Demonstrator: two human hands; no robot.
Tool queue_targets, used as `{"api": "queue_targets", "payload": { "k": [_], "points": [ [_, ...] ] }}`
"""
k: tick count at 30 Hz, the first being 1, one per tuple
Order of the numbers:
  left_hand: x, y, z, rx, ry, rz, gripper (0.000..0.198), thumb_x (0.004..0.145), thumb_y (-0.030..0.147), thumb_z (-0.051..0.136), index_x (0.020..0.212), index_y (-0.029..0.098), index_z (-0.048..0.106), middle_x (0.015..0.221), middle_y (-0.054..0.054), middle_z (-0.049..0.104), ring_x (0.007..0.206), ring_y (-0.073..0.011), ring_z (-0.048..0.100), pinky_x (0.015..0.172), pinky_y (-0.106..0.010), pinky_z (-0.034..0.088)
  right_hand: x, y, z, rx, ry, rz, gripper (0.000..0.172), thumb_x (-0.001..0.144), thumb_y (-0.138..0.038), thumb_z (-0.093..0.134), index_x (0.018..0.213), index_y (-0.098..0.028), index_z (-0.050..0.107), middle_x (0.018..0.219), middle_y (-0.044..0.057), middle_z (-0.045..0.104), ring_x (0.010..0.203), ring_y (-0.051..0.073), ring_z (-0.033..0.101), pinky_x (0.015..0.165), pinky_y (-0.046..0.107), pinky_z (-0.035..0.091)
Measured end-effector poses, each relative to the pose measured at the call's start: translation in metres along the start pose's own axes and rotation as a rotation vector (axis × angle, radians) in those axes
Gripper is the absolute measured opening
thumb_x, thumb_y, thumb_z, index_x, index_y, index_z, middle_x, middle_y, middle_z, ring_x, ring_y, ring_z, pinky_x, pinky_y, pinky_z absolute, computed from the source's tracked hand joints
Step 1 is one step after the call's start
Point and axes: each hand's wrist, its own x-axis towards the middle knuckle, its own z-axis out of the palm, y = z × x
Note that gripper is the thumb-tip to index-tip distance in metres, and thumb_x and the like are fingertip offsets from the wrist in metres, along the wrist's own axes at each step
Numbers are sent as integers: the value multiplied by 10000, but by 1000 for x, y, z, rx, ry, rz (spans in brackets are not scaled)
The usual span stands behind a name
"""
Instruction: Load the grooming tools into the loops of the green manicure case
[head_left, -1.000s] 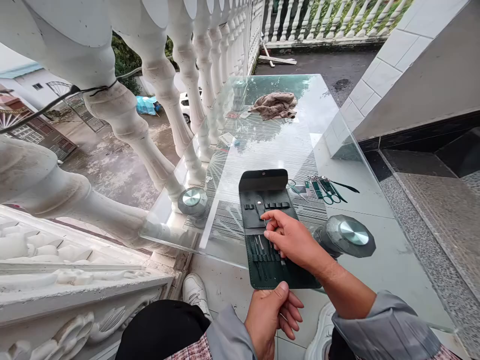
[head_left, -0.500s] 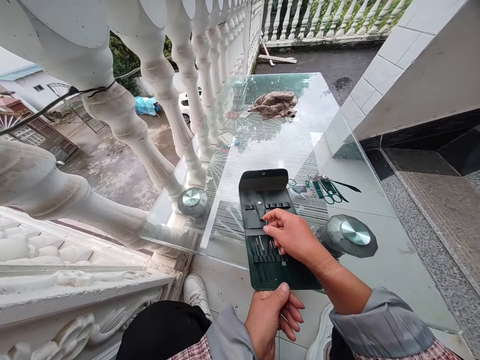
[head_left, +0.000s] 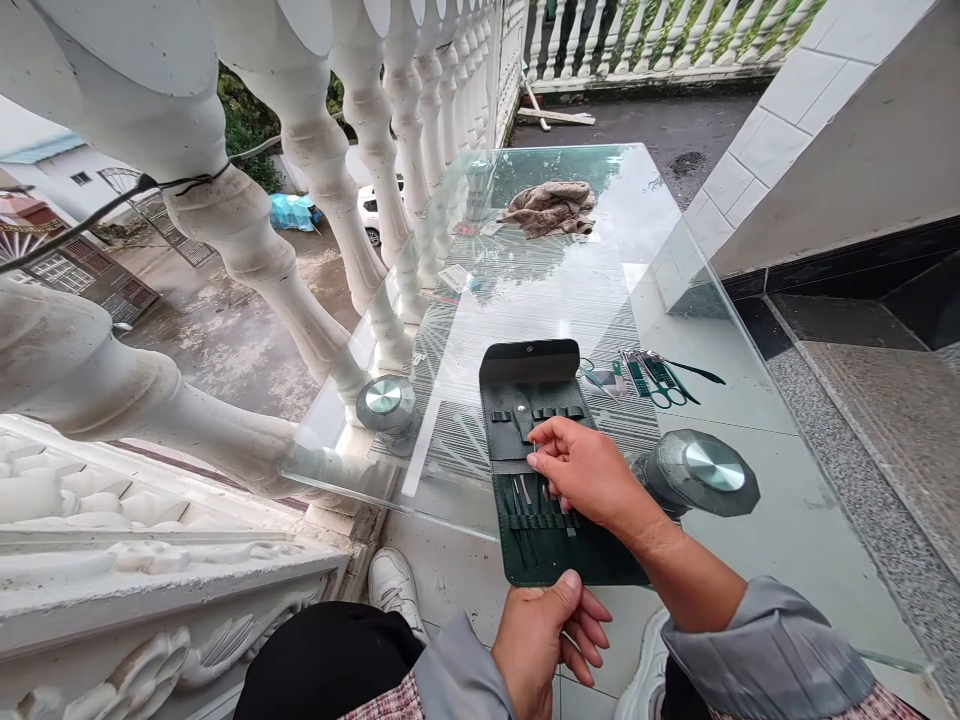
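1. Location: the dark green tool case [head_left: 504,450] lies unfolded on the near part of the glass counter [head_left: 525,270], flap away from the person, near end overhanging the counter edge.
2. Right hand [head_left: 592,475]: thumb and forefinger pinch a slim metal tool [head_left: 534,447] at the case's middle, just below the upper elastic loops.
3. Left hand [head_left: 544,630]: it clamps the near end of the case, thumb on top and fingers beneath.
4. Step in hand, as judged: a single tool is being handled at the loops. Whether it is going in or coming out cannot be told.
5. Requirement, as judged: a fine pinch along the loop's line, with the case held flat and steady.
6. Contents: a row of thin tools [head_left: 525,505] sits in the lower loops.
7. Surroundings: loose green-handled tools [head_left: 649,375] lie right of the case, a round metal fitting [head_left: 705,470] is near the right wrist, and a crumpled cloth [head_left: 551,208] lies at the far end.
8. Writing: no brand or lettering is legible. Small labels [head_left: 454,278] on the glass are too small to read.
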Motion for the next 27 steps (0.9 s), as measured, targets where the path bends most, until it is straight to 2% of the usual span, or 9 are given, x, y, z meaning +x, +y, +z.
{"api": "queue_targets", "payload": {
  "k": [9,11,15,17,21,27],
  "points": [
    [-2,0,0,14,-5,-9,709,575,772,594,669,70,626,548,-35,516,447,-94,433,384,-219,296,0,0,-1,-39,-43,5,97,724,-181,556,819,-201,553,620,-35,561,435,80,489,360,196,374],
    [-4,2,2,-25,26,1,708,581,759,606,729,67,627,577,-40,530,469,-102,451,388,-215,312,0,2,-1,-49,-23,-19,92,720,-181,561,809,-201,552,629,-28,573,453,84,504,372,196,377],
    [-6,4,4,-132,161,83,701,565,710,677,880,91,583,632,-69,591,511,-137,501,427,-237,382,0,4,-1,-73,-19,-48,82,710,-179,569,787,-203,551,621,-24,578,479,94,519,393,200,376],
    [-5,3,5,-149,196,95,732,530,717,697,878,85,569,612,-94,603,500,-156,518,444,-259,402,-1,4,-2,-67,-35,-37,81,704,-174,566,779,-204,551,620,-25,578,478,94,516,396,201,377],
    [-5,1,5,-139,192,107,731,528,722,688,842,74,559,599,-123,620,472,-165,532,449,-282,413,-7,0,-4,-42,-42,-30,85,712,-186,542,794,-208,550,656,-22,593,473,92,515,394,204,387],
    [-8,1,3,-73,209,123,662,538,738,645,771,131,520,535,-86,615,424,-162,525,423,-285,401,-16,5,-9,4,-40,-39,89,711,-212,545,799,-210,533,641,-33,563,474,90,517,402,208,426]
  ]
}}
